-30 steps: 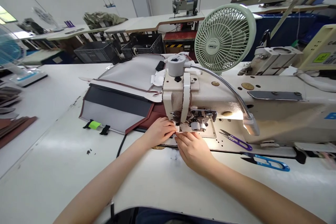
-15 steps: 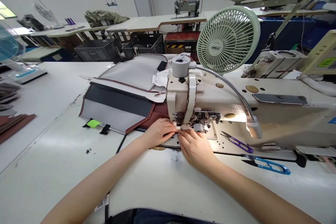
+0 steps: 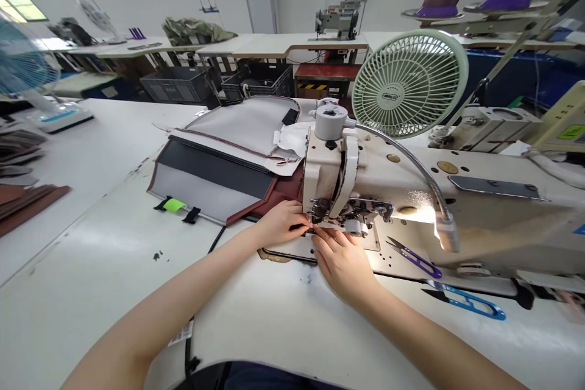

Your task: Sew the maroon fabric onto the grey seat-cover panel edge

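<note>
Guiding the grey-and-maroon piece (image 3: pixel 201 186) well calls, I judge, for light, even pressure, fingertips clear of the sewing machine's (image 3: pixel 393 173) working parts. It lies on the desk (image 3: pixel 91 268), beside the machine head, where my left hand (image 3: pixel 282 223) and right hand (image 3: pixel 346 262) nearly meet; whether either grip pinches material, I cannot tell.

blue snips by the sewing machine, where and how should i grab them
Probably by the looped blue handle, coming from the right and near side with the right hand. The blue snips lie with the handle pointing right and the blades pointing left, so that end keeps fingers off the tips.
</note>
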Action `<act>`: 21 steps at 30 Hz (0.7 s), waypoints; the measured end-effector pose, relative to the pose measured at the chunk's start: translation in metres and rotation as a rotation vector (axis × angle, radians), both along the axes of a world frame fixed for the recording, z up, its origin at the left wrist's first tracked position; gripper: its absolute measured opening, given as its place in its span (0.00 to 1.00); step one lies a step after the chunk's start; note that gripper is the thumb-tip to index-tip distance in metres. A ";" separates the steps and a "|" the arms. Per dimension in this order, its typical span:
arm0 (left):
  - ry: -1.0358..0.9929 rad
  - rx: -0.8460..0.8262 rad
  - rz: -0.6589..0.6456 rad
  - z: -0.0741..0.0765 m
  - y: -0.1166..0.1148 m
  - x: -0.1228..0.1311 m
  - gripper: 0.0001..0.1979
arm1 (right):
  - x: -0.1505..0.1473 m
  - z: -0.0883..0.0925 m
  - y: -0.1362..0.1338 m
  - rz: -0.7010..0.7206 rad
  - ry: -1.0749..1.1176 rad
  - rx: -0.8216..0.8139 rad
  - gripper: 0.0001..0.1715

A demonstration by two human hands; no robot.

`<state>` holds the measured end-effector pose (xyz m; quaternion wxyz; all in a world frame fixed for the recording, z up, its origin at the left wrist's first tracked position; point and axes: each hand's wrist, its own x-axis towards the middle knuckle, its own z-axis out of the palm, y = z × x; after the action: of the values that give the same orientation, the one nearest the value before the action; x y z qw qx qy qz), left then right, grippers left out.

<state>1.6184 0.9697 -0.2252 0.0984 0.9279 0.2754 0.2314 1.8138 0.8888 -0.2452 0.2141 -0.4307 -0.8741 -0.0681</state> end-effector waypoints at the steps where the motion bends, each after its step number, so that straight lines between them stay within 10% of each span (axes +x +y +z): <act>1: 0.004 0.002 0.000 0.000 0.001 0.000 0.06 | 0.000 -0.001 0.000 0.004 0.006 0.002 0.14; 21: -0.002 0.085 0.039 -0.004 0.010 0.001 0.10 | 0.001 -0.002 0.002 0.027 0.091 0.032 0.16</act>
<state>1.6190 0.9795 -0.2295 0.0546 0.9255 0.2832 0.2456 1.8147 0.8903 -0.2470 0.2612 -0.4182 -0.8680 -0.0594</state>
